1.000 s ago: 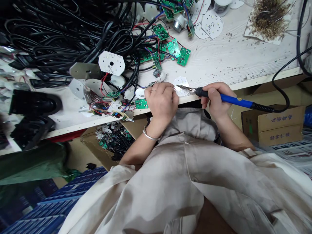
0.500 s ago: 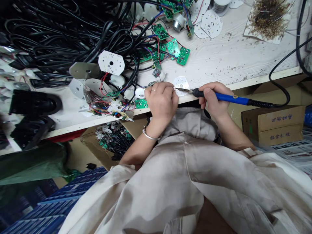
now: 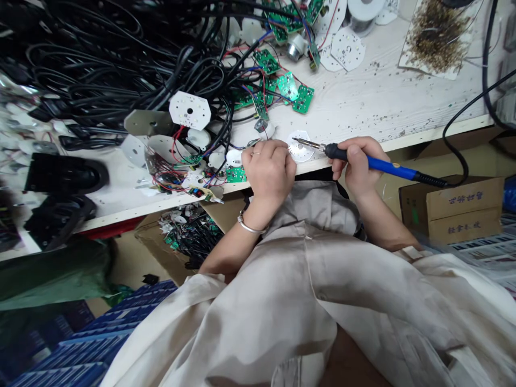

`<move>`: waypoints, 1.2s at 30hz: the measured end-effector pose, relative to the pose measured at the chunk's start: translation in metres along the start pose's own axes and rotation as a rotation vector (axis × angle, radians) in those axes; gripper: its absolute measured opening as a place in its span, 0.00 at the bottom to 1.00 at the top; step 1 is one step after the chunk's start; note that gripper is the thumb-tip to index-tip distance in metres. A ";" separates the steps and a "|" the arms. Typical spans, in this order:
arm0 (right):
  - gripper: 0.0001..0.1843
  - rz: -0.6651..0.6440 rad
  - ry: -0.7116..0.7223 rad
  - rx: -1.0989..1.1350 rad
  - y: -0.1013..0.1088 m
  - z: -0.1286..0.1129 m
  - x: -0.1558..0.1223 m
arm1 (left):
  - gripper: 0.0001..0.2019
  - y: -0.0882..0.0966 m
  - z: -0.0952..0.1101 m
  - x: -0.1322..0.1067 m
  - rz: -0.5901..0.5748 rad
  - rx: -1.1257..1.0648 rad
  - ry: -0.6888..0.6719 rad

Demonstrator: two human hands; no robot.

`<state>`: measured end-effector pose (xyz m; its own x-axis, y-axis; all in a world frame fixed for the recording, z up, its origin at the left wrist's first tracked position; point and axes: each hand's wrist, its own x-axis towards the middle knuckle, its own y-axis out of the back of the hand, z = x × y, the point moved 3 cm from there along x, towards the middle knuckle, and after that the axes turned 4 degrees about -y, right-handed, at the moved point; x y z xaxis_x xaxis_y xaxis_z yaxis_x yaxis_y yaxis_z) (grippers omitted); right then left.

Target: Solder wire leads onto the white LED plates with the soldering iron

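Note:
My right hand [image 3: 357, 164] is closed around a blue-handled soldering iron [image 3: 387, 168]. Its metal tip points left over a small white round LED board [image 3: 301, 148] at the front edge of the white workbench [image 3: 387, 102]. My left hand [image 3: 269, 167] is curled with its fingers pressed down beside that board's left edge; what the fingers pinch is hidden. A bracelet sits on my left wrist. The iron's black cord loops off to the right.
A big tangle of black cables [image 3: 105, 64] fills the bench's left. Green circuit boards [image 3: 288, 86], white LED discs [image 3: 189, 109] and a solder spool [image 3: 363, 9] lie behind. A cardboard box [image 3: 455, 209] stands right, a box of parts [image 3: 185, 234] under the bench, blue crates [image 3: 100, 338] lower left.
The soldering iron's tip has lifted slightly off the white board and drawn a little right. My left hand stays in place. The view has shifted slightly.

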<state>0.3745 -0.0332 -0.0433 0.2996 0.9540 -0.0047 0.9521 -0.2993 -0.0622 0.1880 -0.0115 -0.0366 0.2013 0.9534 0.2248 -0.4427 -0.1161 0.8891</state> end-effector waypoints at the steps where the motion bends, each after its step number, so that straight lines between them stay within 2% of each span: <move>1: 0.21 0.015 0.013 0.015 0.000 0.001 0.000 | 0.07 0.000 0.000 0.000 0.012 0.025 -0.025; 3: 0.20 0.033 0.043 0.040 0.001 0.002 0.001 | 0.07 0.002 -0.002 -0.001 0.016 0.080 -0.087; 6: 0.18 0.046 0.081 0.051 0.003 0.005 0.003 | 0.08 0.010 -0.013 0.000 -0.037 0.116 -0.191; 8: 0.19 0.066 0.105 0.044 0.005 0.005 0.005 | 0.08 0.023 -0.025 0.002 -0.072 0.068 -0.257; 10: 0.18 0.092 0.133 0.029 0.008 0.004 0.008 | 0.09 0.042 -0.039 0.006 -0.081 -0.055 -0.256; 13: 0.19 0.154 0.192 0.002 0.014 -0.002 0.017 | 0.12 0.075 -0.064 0.014 -0.003 -0.399 -0.037; 16: 0.20 0.221 0.262 -0.017 0.022 -0.009 0.033 | 0.14 0.107 -0.088 0.020 0.234 -0.753 0.186; 18: 0.19 0.219 0.299 -0.069 0.028 -0.011 0.047 | 0.11 0.122 -0.102 0.021 0.407 -0.818 0.266; 19: 0.17 0.202 0.313 -0.123 0.030 -0.012 0.055 | 0.08 0.126 -0.108 0.020 0.472 -0.783 0.298; 21: 0.15 0.144 0.338 -0.300 0.032 -0.011 0.073 | 0.06 0.129 -0.121 0.018 0.518 -0.592 0.350; 23: 0.14 0.054 0.370 -0.516 0.028 -0.009 0.093 | 0.08 0.127 -0.130 0.014 0.513 -0.291 0.388; 25: 0.16 -0.059 0.388 -0.699 0.020 -0.006 0.110 | 0.11 0.126 -0.134 0.009 0.456 -0.026 0.437; 28: 0.26 -0.165 0.348 -0.896 0.006 0.000 0.127 | 0.09 0.128 -0.123 0.000 0.380 0.118 0.433; 30: 0.29 -0.190 0.326 -0.960 0.001 0.004 0.132 | 0.09 0.131 -0.100 -0.002 0.445 0.144 0.298; 32: 0.28 -0.190 0.334 -0.947 -0.001 0.008 0.135 | 0.13 0.128 -0.070 0.003 0.511 0.152 0.099; 33: 0.27 -0.179 0.345 -0.927 -0.001 0.010 0.136 | 0.15 0.122 -0.056 0.009 0.487 0.126 0.018; 36: 0.25 -0.142 0.385 -0.887 0.003 0.015 0.135 | 0.12 0.087 -0.032 0.031 0.195 0.004 -0.042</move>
<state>0.4167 0.0951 -0.0596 0.0277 0.9592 0.2813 0.6336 -0.2345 0.7372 0.1276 0.0165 0.0352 0.1482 0.9005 0.4089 -0.4731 -0.2985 0.8289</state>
